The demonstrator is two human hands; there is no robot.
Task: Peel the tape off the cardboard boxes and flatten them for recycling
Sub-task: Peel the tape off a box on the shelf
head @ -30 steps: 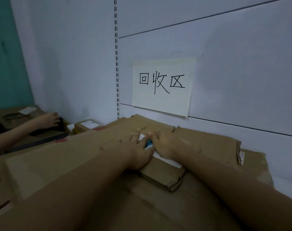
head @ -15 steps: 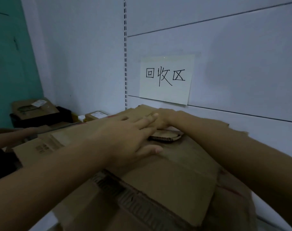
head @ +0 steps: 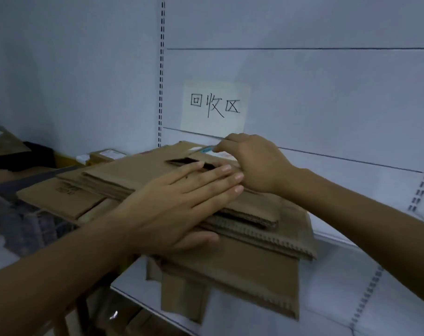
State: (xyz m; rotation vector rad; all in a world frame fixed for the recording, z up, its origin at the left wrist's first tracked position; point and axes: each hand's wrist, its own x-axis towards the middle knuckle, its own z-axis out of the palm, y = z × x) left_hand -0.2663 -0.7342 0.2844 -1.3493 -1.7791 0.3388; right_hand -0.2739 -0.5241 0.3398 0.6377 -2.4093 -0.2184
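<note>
A stack of flattened cardboard boxes (head: 254, 270) lies on a white shelf (head: 339, 287), its near end hanging over the shelf's front edge. My left hand (head: 181, 202) lies flat on the top flattened box (head: 138, 170), fingers straight and pressing down, thumb under the near edge. My right hand (head: 252, 163) sits at the far end of that box with fingers curled. Its fingertips pinch a pale, blue-edged strip of tape (head: 204, 149) beside a white label.
A paper sign (head: 215, 107) with handwritten characters hangs on the white wall panel behind the stack. More flat cardboard (head: 60, 197) lies to the left, with small labelled boxes (head: 106, 155) and a black object (head: 24, 156) behind it. Cartons show below the shelf.
The view has shifted right and back, and another person's arm at the left is gone from view. My left hand has slid nearer along the box; my right hand has curled onto the tape.
</note>
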